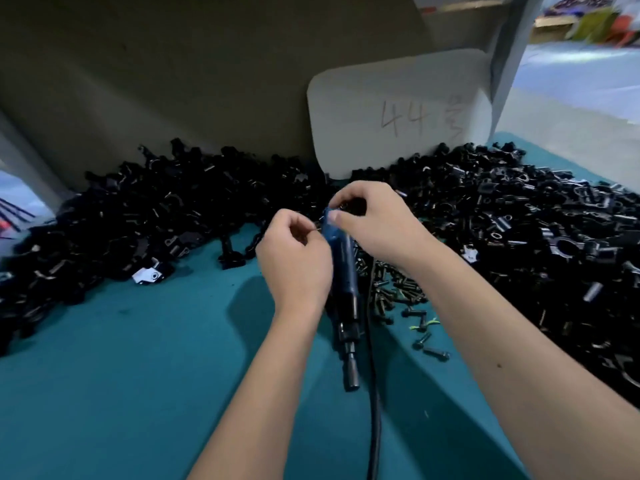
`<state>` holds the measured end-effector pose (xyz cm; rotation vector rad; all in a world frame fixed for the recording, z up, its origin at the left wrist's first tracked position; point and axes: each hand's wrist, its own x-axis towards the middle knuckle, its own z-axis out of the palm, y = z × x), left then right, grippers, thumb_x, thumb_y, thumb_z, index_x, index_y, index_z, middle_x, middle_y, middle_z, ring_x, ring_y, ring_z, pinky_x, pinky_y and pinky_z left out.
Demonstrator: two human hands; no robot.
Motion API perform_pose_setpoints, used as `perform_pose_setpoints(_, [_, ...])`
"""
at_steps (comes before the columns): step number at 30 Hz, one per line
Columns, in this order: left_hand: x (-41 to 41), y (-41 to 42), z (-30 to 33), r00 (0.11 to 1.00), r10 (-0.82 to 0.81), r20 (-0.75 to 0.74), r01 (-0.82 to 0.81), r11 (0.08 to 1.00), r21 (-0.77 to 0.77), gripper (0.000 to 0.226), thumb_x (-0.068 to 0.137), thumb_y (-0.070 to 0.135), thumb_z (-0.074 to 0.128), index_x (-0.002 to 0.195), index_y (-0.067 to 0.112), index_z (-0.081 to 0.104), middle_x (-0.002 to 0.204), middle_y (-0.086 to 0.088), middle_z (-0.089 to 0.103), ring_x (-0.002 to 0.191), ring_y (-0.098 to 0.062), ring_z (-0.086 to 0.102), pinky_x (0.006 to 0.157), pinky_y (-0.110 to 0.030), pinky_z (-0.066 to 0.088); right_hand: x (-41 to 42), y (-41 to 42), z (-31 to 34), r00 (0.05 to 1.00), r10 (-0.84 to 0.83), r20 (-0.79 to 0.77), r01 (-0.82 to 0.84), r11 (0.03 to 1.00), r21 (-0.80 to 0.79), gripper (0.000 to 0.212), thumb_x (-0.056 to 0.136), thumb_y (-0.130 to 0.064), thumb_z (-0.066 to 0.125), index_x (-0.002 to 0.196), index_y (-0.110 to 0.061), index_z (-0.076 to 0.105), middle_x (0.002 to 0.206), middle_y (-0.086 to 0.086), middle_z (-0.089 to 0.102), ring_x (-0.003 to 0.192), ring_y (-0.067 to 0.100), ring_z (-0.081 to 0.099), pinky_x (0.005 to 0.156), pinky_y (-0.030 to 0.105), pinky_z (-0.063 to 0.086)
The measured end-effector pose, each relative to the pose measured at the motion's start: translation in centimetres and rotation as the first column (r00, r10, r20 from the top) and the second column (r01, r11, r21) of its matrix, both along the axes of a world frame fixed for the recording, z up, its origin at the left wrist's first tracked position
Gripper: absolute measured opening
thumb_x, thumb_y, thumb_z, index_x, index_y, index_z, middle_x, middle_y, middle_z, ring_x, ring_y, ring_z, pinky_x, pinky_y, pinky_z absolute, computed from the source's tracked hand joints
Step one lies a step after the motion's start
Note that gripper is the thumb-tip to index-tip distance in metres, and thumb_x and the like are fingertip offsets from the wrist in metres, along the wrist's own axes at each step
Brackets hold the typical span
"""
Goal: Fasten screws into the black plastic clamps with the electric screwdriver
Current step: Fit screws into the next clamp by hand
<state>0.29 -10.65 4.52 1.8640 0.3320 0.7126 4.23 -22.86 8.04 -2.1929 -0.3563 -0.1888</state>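
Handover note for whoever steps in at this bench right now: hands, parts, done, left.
Left hand: fingers curled, pinching something small near the top of the electric screwdriver; what it is cannot be told.
Right hand: fingertips pinch at the screwdriver's blue top end.
Screwdriver lies on the teal table between the forearms, bit end toward the person, cable trailing off the bottom edge.
Black plastic clamps: one pile on the left, one on the right.
Loose screws right of the screwdriver.
Done: which clamps already have screws is unclear.
Left: pick up a clamp, seat a screw, drive it.
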Motion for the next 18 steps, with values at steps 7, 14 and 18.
perform_pose_setpoints(7, [0.3,10.6,-3.5,0.910,0.201,-0.362,0.065,0.793,0.606,0.051,0.089,0.006,0.061,0.137,0.024,0.064,0.160,-0.011,0.034,0.143,-0.036,0.028,0.116,-0.037,0.028,-2.0,6.9,-2.2,0.971,0.218,-0.097,-0.215,0.976,0.041,0.012,0.105,-0.020,0.058,0.111,-0.022,0.068,0.096,-0.008,0.068,0.077,0.000,0.059,0.061,0.011,0.043])
perform_pose_setpoints(14, [-0.4,11.5,-4.4,0.959,0.162,-0.232,-0.025,0.866,0.500,0.022,0.098,0.020,0.064,0.119,0.022,0.072,0.114,-0.007,0.068,0.112,-0.030,0.056,0.096,-0.039,0.043,-2.7,9.1,-4.5,0.963,0.204,-0.175,-0.193,0.978,0.080,0.019,0.103,-0.033,0.061,0.113,-0.020,0.052,0.097,0.001,0.071,0.073,0.012,0.058,0.066,0.028,0.043])
perform_pose_setpoints(18, [-1.2,10.2,-3.9,0.973,0.110,-0.202,-0.100,0.993,0.056,0.026,0.095,0.030,0.070,0.120,0.038,0.066,0.089,0.005,0.068,0.089,-0.015,0.064,0.084,-0.035,0.050,-2.9,8.5,-5.0,0.980,0.186,-0.071,-0.177,0.977,0.116,0.013,0.098,-0.031,0.070,0.106,-0.022,0.066,0.094,-0.013,0.069,0.084,-0.004,0.060,0.073,0.012,0.043])
